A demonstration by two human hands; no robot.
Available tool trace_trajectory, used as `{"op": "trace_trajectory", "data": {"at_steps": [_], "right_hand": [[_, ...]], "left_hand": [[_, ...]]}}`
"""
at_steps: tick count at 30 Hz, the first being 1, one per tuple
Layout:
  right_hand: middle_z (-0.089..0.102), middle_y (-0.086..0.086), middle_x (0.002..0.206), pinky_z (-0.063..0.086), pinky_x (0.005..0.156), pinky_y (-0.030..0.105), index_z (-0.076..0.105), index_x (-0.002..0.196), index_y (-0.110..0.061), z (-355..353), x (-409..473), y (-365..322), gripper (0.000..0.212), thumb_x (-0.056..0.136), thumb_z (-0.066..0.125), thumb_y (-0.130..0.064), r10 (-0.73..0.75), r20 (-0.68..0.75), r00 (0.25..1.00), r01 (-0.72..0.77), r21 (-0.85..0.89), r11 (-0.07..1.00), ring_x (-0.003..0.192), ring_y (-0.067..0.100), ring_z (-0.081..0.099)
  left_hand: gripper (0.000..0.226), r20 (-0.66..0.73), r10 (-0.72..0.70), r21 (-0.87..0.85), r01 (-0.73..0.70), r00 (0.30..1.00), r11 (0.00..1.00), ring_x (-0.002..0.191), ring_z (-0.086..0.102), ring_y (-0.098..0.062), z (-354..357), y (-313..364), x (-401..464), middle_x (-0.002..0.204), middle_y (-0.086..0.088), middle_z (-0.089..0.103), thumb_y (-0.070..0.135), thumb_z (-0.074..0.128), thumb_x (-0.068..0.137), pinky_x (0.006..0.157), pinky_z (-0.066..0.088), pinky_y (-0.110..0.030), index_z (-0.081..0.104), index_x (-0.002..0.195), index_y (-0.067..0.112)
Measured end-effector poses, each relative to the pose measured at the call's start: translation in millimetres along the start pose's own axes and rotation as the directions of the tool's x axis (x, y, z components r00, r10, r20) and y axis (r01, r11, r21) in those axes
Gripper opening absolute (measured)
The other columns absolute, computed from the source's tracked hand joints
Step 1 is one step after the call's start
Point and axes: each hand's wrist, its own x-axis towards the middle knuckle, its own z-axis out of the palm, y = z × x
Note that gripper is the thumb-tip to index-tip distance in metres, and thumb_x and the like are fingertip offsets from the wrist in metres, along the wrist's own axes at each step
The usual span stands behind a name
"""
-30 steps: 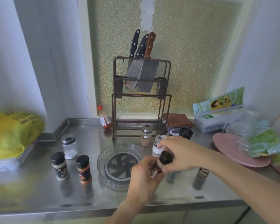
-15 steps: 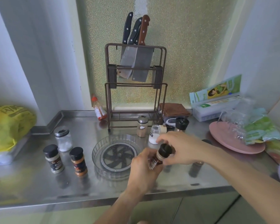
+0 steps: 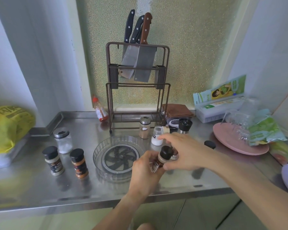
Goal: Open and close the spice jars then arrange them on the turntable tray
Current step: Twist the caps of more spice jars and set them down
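Observation:
My left hand grips the body of a small spice jar with a dark cap, tilted toward me just right of the clear turntable tray. My right hand curls around the jar's cap from the right, thumb below it. The tray holds nothing. Left of it stand two black-capped jars, one pale and one orange, with a steel-lidded glass jar behind. Behind the tray are a tan steel-lidded jar, a white jar and a black grinder.
A knife rack with cleavers stands at the back centre, a red-capped bottle leaning beside it. A pink plate with plastic bags is at the right, a yellow bag at the left. Another black-capped jar shows behind my right forearm.
The camera view has shifted slightly. Both hands stay on the same jar; my right hand's fingers have moved around the cap, which now shows more.

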Motion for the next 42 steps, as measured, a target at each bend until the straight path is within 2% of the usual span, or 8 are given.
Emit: {"op": "trace_trajectory", "data": {"at_steps": [2, 4, 10, 16, 23, 33, 38, 42], "right_hand": [[0.062, -0.009, 0.108, 0.043, 0.078, 0.030, 0.059, 0.123, -0.029, 1.6, 0.8, -0.4, 0.048, 0.079, 0.073, -0.041, -0.017, -0.060, 0.998, 0.015, -0.037, 0.999, 0.096, 0.015, 0.059], [0.070, -0.004, 0.098, 0.047, 0.073, 0.033, 0.067, 0.106, -0.021, 4.4, 2.4, -2.1, 0.037, 0.081, 0.070, -0.048, -0.002, -0.127, 0.992, -0.013, -0.115, 0.993, 0.090, 0.020, 0.063], [0.057, -0.012, 0.093, 0.037, 0.074, 0.029, 0.061, 0.117, -0.032, 12.0, 2.2, 1.0, 0.039, 0.080, 0.074, -0.040, -0.016, -0.146, 0.989, 0.010, -0.043, 0.999, 0.085, 0.015, 0.049], [0.066, 0.001, 0.113, 0.048, 0.089, 0.040, 0.060, 0.123, -0.027, 36.0, 5.4, 1.0, 0.041, 0.086, 0.068, -0.041, 0.041, -0.249, 0.968, -0.043, -0.002, 0.999, 0.106, 0.025, 0.060], [0.065, 0.003, 0.112, 0.046, 0.085, 0.034, 0.062, 0.126, -0.023, 52.2, 8.9, 3.3, 0.038, 0.090, 0.067, -0.034, 0.103, -0.242, 0.965, -0.099, 0.027, 0.995, 0.106, 0.024, 0.061], [0.064, 0.006, 0.117, 0.047, 0.088, 0.037, 0.057, 0.129, -0.023, 53.2, 10.2, -10.0, 0.038, 0.092, 0.064, -0.032, 0.124, -0.214, 0.969, -0.134, -0.031, 0.991, 0.111, 0.027, 0.060], [0.063, 0.000, 0.123, 0.049, 0.085, 0.033, 0.041, 0.144, -0.029, 41.5, -7.9, -5.0, 0.065, 0.087, 0.069, -0.046, 0.152, -0.162, 0.975, -0.146, 0.047, 0.988, 0.110, 0.020, 0.062], [0.065, -0.008, 0.123, 0.052, 0.085, 0.027, 0.055, 0.135, -0.028, 14.5, -17.9, 13.4, 0.053, 0.088, 0.070, -0.048, 0.222, -0.163, 0.961, -0.201, 0.136, 0.970, 0.091, 0.006, 0.065]], "left_hand": [[0.034, 0.004, -0.010, 0.008, 0.010, 1.000, 1.000, 0.090, 0.068, 0.002, 0.2, -1.0, -1.2, 0.094, 0.019, 0.074, 0.030, 0.085, 0.074, 0.082, 0.055, -0.023, 0.067, 0.103, 0.026], [0.036, 0.021, -0.004, 0.025, 0.004, 1.000, 1.000, 0.091, 0.068, 0.002, 1.1, -1.9, -3.3, 0.095, 0.019, 0.074, 0.029, 0.085, 0.075, 0.083, 0.056, -0.024, 0.067, 0.105, 0.027], [0.035, 0.015, -0.024, -0.005, 0.024, 1.000, 1.000, 0.089, 0.067, 0.004, 3.6, -1.6, -4.5, 0.092, 0.019, 0.073, 0.031, 0.086, 0.075, 0.081, 0.055, -0.021, 0.066, 0.103, 0.026], [0.032, -0.002, -0.065, 0.026, 0.065, 0.998, 0.998, 0.081, 0.070, -0.002, 15.0, -3.2, 5.2, 0.084, 0.015, 0.072, 0.030, 0.082, 0.077, 0.078, 0.059, -0.031, 0.060, 0.100, 0.023], [0.032, 0.037, -0.106, 0.082, 0.103, 0.994, 0.991, 0.081, 0.071, -0.013, 30.3, -20.2, 11.5, 0.084, 0.009, 0.073, 0.035, 0.076, 0.076, 0.074, 0.058, -0.040, 0.050, 0.093, 0.027], [0.036, 0.130, -0.014, 0.240, -0.018, 0.991, 0.971, 0.081, 0.068, -0.028, 25.1, -21.7, 7.0, 0.087, -0.003, 0.068, 0.035, 0.071, 0.086, 0.065, 0.045, -0.036, 0.041, 0.099, 0.020], [0.059, 0.282, -0.004, 0.288, -0.080, 0.959, 0.954, 0.110, 0.061, -0.018, -1.7, -5.5, 1.9, 0.118, 0.004, 0.063, 0.034, 0.066, 0.075, 0.089, 0.047, -0.031, 0.041, 0.127, 0.020], [0.056, 0.201, 0.103, 0.266, -0.156, 0.974, 0.951, 0.117, 0.058, -0.019, -26.9, -0.5, 22.7, 0.126, 0.001, 0.063, 0.013, 0.052, 0.079, 0.100, 0.048, -0.036, 0.045, 0.134, 0.019]]}}
